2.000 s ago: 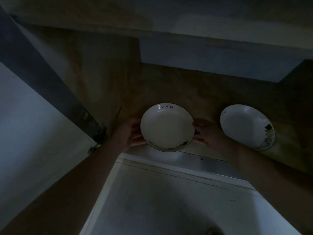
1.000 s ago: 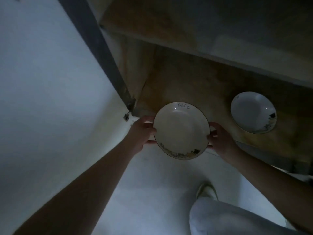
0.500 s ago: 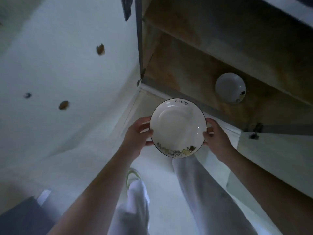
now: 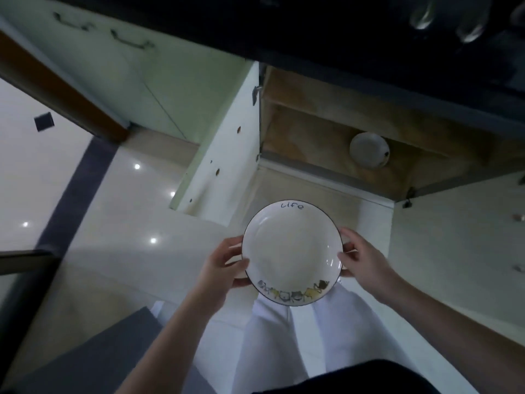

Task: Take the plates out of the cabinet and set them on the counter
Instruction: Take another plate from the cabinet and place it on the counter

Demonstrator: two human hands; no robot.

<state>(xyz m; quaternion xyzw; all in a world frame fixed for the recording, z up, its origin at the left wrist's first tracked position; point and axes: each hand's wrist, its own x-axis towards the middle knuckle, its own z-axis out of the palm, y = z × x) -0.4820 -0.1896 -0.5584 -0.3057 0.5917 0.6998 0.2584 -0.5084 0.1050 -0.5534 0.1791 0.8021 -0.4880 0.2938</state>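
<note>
Below the open cabinet point(image 4: 326, 115), outside it, a white plate point(image 4: 292, 251) sits level between both hands: left hand point(image 4: 224, 265) grips its left rim, right hand point(image 4: 362, 258) its right rim; a second plate point(image 4: 369, 150) lies on the cabinet's shelf

We read this as a home kitchen: pale green cabinet doors point(image 4: 136, 66) with dark handles point(image 4: 132, 42), an open lower cabinet point(image 4: 326, 120) with a wooden shelf holding a white plate point(image 4: 369, 149), a dark counter point(image 4: 369, 32) edge above, glossy floor tiles point(image 4: 119, 223) reflecting ceiling lights, and a decorated plate point(image 4: 292, 251) lettered "life".
</note>
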